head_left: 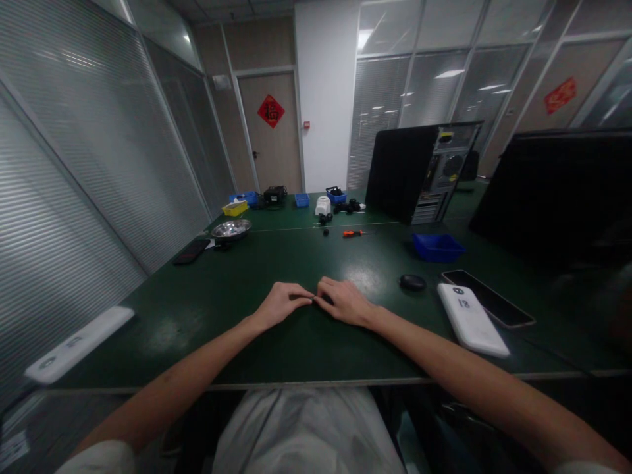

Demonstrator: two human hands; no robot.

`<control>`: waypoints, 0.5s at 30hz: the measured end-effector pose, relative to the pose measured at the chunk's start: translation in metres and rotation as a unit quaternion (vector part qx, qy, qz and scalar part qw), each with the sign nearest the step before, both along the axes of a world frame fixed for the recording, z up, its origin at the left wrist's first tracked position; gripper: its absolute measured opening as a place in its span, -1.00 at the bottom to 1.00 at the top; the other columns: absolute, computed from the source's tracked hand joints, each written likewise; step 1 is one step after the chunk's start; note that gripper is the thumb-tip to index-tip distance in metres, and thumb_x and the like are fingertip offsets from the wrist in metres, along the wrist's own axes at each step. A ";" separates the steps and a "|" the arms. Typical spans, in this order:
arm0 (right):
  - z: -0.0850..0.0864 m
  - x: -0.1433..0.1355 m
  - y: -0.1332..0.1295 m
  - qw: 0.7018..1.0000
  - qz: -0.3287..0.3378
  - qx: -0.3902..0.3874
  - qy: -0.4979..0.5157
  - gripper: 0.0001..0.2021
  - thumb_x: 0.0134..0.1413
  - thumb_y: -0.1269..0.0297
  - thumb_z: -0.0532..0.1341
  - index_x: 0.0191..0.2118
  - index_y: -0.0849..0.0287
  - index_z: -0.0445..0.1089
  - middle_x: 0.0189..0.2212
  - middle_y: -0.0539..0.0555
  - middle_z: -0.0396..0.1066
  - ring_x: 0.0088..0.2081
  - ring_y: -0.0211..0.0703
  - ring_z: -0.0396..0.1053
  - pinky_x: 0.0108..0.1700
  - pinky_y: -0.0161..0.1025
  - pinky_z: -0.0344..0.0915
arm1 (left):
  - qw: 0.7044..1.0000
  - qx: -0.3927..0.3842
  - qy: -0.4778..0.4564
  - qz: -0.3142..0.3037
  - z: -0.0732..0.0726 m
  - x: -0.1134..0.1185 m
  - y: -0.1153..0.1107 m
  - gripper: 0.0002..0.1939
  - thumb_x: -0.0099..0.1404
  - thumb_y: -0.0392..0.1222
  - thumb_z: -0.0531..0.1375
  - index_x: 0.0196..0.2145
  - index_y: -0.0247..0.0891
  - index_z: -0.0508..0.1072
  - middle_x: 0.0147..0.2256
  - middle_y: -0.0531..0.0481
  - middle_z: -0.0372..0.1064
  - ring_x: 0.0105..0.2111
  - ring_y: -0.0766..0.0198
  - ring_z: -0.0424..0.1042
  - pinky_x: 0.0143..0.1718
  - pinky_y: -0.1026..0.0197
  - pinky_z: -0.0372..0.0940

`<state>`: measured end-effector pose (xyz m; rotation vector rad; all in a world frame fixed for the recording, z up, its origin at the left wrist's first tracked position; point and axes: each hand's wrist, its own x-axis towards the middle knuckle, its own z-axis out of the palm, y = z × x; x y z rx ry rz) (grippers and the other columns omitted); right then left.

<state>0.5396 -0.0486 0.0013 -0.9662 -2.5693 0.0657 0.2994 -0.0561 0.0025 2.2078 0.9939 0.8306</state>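
Note:
Over the front middle of the green table, both my hands meet at the fingertips. The fingers of my left hand are pinched together. Against them, the thumb and fingers of my right hand are closed too. A small dark bit shows between the two sets of fingertips, too small and too covered to name. A black computer mouse lies to the right of my right hand. Beyond the hands are an orange-handled screwdriver and a small black piece.
A white power bank and a phone lie at right, near a blue tray. A computer case stands behind. At left are a metal bowl, a black phone and another white power bank.

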 end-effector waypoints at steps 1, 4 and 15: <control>0.001 0.000 0.000 1.000 -0.002 -0.001 -0.001 -0.84 0.39 0.17 0.12 -0.15 0.13 0.33 -0.22 0.04 0.38 -0.33 -0.23 0.30 -0.37 -0.27 -0.02 | 1.000 -0.004 -0.001 0.002 0.000 0.000 0.000 -0.76 0.35 -0.09 0.28 -0.11 -0.19 0.68 -0.13 -0.07 0.59 -0.13 0.16 0.53 -0.03 0.20 0.33; 0.003 0.000 -0.002 1.000 -0.007 -0.010 -0.001 -0.84 0.39 0.16 0.13 -0.15 0.13 0.34 -0.21 0.04 0.39 -0.32 -0.23 0.31 -0.36 -0.28 0.01 | 0.999 -0.028 -0.004 0.018 0.001 -0.002 0.006 -0.75 0.35 -0.07 0.28 -0.12 -0.22 0.67 -0.14 -0.08 0.58 -0.15 0.16 0.53 -0.06 0.20 0.34; 0.006 0.002 -0.002 1.000 0.003 -0.018 0.014 -0.84 0.37 0.17 0.15 -0.16 0.13 0.37 -0.22 0.04 0.38 -0.32 -0.24 0.31 -0.34 -0.28 0.05 | 0.997 0.035 0.064 0.025 -0.013 -0.006 0.039 -0.74 0.36 -0.04 0.27 -0.13 -0.21 0.66 -0.15 -0.10 0.49 -0.14 0.16 0.44 -0.08 0.16 0.31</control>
